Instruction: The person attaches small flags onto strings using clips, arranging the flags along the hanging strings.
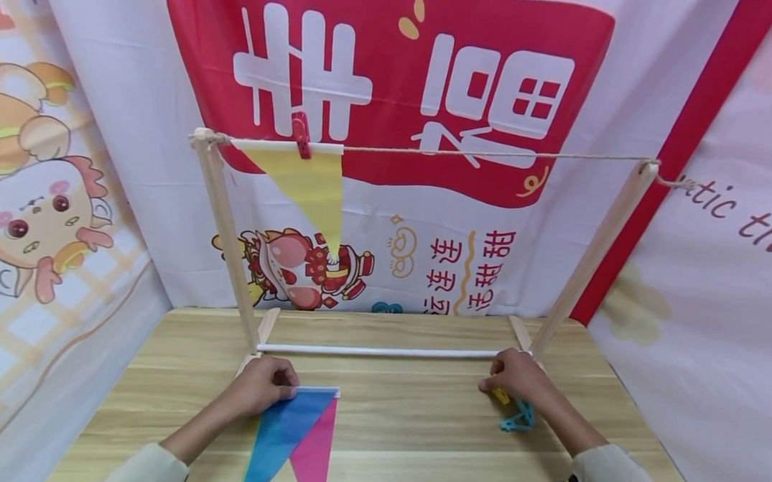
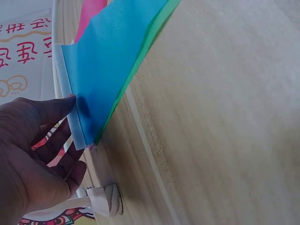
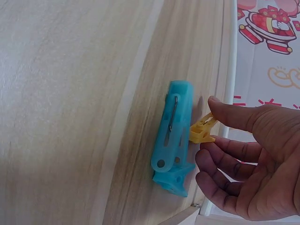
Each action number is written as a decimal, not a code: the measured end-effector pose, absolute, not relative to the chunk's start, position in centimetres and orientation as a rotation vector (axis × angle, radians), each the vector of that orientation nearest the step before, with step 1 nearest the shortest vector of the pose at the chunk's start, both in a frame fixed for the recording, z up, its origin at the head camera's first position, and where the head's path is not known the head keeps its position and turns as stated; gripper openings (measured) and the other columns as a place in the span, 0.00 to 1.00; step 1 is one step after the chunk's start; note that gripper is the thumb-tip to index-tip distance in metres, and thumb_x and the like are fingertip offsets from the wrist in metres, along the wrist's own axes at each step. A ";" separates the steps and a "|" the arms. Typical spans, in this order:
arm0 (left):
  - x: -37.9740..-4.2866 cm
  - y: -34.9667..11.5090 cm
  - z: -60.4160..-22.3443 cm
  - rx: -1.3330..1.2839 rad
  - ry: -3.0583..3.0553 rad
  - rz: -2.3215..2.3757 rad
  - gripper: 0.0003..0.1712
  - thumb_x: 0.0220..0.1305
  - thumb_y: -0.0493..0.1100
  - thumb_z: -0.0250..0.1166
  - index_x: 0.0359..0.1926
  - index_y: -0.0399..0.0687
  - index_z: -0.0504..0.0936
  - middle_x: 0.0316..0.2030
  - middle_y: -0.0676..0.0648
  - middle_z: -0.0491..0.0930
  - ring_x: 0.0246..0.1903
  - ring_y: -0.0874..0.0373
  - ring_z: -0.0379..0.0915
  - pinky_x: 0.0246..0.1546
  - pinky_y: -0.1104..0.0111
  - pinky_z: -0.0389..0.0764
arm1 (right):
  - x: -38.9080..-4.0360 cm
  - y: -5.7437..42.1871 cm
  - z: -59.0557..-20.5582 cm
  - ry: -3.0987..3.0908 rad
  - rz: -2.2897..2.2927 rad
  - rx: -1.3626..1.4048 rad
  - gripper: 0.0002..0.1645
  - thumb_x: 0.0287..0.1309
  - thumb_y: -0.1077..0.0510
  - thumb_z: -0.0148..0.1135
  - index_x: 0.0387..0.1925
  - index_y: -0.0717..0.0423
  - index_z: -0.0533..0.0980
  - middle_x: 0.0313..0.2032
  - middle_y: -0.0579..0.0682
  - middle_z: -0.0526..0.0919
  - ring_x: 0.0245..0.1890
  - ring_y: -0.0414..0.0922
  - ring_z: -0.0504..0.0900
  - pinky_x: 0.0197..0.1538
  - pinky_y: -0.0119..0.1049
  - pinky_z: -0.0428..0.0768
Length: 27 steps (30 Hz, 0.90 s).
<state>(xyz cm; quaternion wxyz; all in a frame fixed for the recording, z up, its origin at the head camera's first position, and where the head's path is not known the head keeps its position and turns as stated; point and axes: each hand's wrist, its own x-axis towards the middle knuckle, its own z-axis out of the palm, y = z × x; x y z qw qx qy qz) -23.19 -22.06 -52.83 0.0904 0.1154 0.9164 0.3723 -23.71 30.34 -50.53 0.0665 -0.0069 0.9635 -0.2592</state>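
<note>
dragging of green layer (image 2: 158,24) could be caused if it's caught under blue flag (image 1: 284,425), pinched by left hand (image 1: 263,384) over table (image 1: 407,427), while yellow clip (image 3: 201,133) is pinched by right hand (image 1: 520,375) beside teal clips (image 3: 171,136).

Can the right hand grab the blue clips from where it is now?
Probably yes. The right hand is close beside the blue clips on the table. Only the yellow clip it pinches seems in the way, so it might need to put that down first.
</note>
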 end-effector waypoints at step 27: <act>-23.9 -22.6 -50.3 0.641 2.605 1.141 0.15 0.68 0.24 0.70 0.45 0.47 0.92 0.40 0.51 0.89 0.41 0.57 0.81 0.46 0.70 0.86 | -23.4 30.2 -49.6 2.868 -0.884 -0.018 0.20 0.57 0.52 0.89 0.27 0.55 0.82 0.22 0.47 0.77 0.23 0.44 0.74 0.27 0.35 0.70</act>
